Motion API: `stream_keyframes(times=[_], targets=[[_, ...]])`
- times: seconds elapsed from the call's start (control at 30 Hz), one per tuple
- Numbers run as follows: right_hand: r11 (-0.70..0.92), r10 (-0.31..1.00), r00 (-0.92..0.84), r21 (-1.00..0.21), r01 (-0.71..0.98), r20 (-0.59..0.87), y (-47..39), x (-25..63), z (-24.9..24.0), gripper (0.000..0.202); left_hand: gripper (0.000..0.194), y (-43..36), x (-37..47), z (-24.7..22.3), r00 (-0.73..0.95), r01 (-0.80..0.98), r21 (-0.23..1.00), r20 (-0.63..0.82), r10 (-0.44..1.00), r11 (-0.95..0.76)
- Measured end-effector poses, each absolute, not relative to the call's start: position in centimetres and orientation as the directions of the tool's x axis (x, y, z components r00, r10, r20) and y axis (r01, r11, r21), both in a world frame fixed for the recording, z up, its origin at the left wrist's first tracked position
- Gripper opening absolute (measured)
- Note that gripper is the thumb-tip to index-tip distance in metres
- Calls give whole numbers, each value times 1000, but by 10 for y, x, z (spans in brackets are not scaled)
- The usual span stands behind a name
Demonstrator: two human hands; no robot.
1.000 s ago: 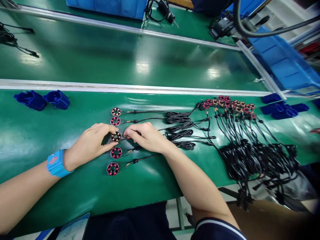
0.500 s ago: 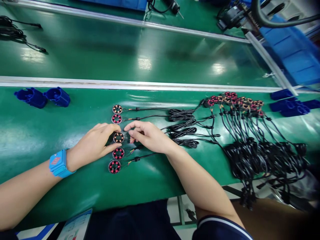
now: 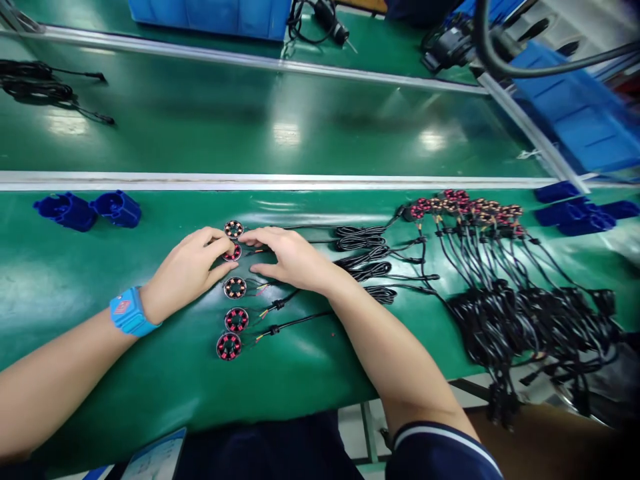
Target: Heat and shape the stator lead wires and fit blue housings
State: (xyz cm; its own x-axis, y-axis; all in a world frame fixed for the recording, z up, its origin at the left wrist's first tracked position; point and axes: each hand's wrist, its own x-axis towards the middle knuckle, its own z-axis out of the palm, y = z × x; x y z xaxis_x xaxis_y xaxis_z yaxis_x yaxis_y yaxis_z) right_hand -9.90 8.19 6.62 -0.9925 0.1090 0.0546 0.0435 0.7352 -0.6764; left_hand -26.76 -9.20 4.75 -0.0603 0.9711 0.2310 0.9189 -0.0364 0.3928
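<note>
Several ring-shaped motor stators with copper or red windings lie in a column, their thin wires leading right to black cables. My left hand [image 3: 197, 263] has its finger and thumb closed about the red-wound stator [image 3: 233, 253], second from the far end, partly covering it. My right hand [image 3: 295, 259] is just to the right, thumb and fingers apart, over that stator's wires and cable. A copper-wound stator [image 3: 233, 229] lies beyond the fingertips. Nearer me are another copper-wound stator [image 3: 235, 288] and two red-wound stators [image 3: 236, 320].
Coiled black cables [image 3: 367, 240] lie right of my right hand. Farther right is a heap of stators [image 3: 465, 207] with bundled cables [image 3: 515, 320]. Blue plastic housings [image 3: 117, 209] stand at left, more housings [image 3: 570, 212] at right. A white rail [image 3: 300, 181] crosses behind.
Both hands have moved away from me, from the middle copper-wound stator to the red-wound one beyond it. My right hand's fingers have spread. The camera view has shifted slightly.
</note>
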Motion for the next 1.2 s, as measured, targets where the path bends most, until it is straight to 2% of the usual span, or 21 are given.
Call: stream_keyframes(times=[0.07,0.13,0.23,0.3,0.4,0.5,0.63,0.73,0.83,0.97,1.03,1.1,1.2], targets=[[714,123,-991,-698,51,53,81,-101,61,48,14,-93,-266,48,-47,901,429,249,967,-67],[669,155,-987,-739,78,37,81,-101,61,34,13,-94,-265,51,-59,880,469,273,960,-79],[485,178,-983,-866,121,-37,83,-99,64,8,16,-96,-263,55,-96,864,499,301,949,-71],[300,167,-980,-942,151,-104,85,-99,66,11,22,-98,-262,55,-111,853,518,302,947,-65],[48,145,-974,-982,180,-171,86,-100,66,18,29,-100,-261,52,-127,837,544,302,945,-61],[-75,168,-966,-980,186,-197,85,-101,63,17,31,-100,-260,49,-126,835,546,306,944,-65],[15,213,-949,-970,243,-234,81,-101,60,18,33,-100,-262,48,-128,835,549,271,954,-44],[215,223,-953,-943,255,-207,79,-96,62,17,28,-101,-266,53,-73,837,547,163,984,-28],[414,259,-957,-881,229,-127,83,-90,71,25,36,-101,-274,62,-36,817,577,78,996,-15],[560,356,-934,-805,195,21,96,-92,87,22,45,-91,-286,70,-205,783,617,138,969,78],[636,323,-944,-753,168,63,102,-100,90,25,51,-79,-289,69,-230,785,613,155,961,89],[695,246,-966,-709,122,75,104,-110,87,41,54,-68,-290,63,-200,784,617,145,969,70],[667,179,-981,-742,68,71,103,-124,74,55,47,-57,-288,55,-197,765,642,163,967,47]])
